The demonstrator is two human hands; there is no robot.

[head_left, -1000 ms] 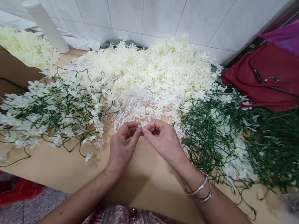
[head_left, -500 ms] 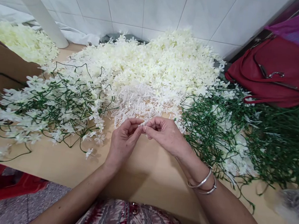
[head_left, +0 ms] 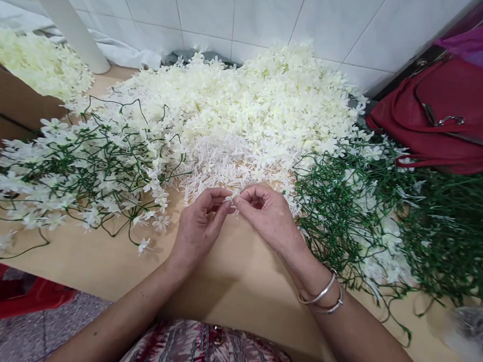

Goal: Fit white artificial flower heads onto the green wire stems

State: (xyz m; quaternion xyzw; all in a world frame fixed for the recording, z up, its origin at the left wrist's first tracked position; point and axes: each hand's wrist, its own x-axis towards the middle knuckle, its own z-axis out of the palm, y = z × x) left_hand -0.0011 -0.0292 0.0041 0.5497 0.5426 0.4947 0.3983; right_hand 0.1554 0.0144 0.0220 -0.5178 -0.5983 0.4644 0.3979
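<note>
Both hands met over the bench (head_left: 248, 284), near the middle of its front edge. Left hand (head_left: 199, 222): thumb and index tips closed on a small white flower piece (head_left: 234, 198), other fingers curled. Right hand (head_left: 268, 218): thumb and fingertips pinched at the same piece, bangles (head_left: 324, 294) on that wrist. Piece was mostly hidden by fingertips, exact fit unclear; a thin white bit poked out below.

Beyond the hands lay loose thin white pieces (head_left: 214, 153), then a big cream flower heap (head_left: 275, 101) toward the tiled wall (head_left: 262, 9). Toward the left edge: white flowers on green stems (head_left: 92, 172), cardboard (head_left: 14, 94) beside them. White roll (head_left: 68, 25) leaned near the back left. Toward the right edge: tangled green stems (head_left: 328, 212), white flowers among them. Red bag (head_left: 457, 111) sat at the back right, clear plastic bag (head_left: 471, 340) near the front right corner.
</note>
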